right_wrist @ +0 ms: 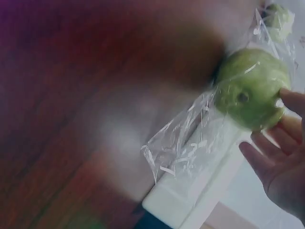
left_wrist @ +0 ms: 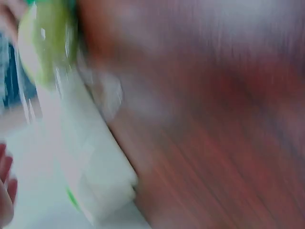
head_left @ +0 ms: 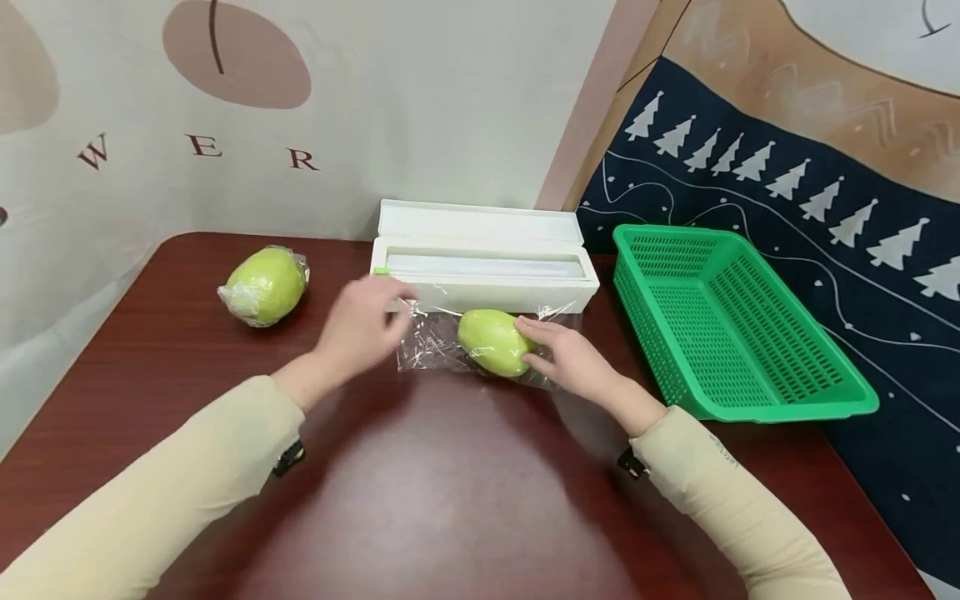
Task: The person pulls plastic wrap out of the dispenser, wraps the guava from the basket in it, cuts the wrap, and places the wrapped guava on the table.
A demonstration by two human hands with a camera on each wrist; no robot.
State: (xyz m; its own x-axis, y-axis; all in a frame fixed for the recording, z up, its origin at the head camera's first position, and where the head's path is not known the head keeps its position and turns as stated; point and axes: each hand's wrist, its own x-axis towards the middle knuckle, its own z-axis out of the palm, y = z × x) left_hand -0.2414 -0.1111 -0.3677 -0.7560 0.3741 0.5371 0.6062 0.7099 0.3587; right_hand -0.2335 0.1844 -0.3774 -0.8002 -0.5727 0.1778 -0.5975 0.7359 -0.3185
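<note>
A smooth green fruit (head_left: 493, 342) lies on a sheet of clear cling film (head_left: 431, 343) in front of a white film dispenser box (head_left: 487, 297). My right hand (head_left: 572, 358) grips the fruit's right end, thumb on one side and fingers on the other, as the right wrist view also shows around the fruit (right_wrist: 252, 90). Over the film's left end, by the box's front left corner, is my left hand (head_left: 363, 321), its fingers loosely bent with a gap to the thumb and nothing seen between them. The left wrist view is blurred; fingertips (left_wrist: 5, 164) show at its left edge.
Another green fruit (head_left: 264, 287), wrapped in film, sits at the back left of the brown table (head_left: 450, 500). A green plastic basket (head_left: 678, 367) stands on the right beside the box. The box's lid (head_left: 480, 220) is raised against the curtain behind.
</note>
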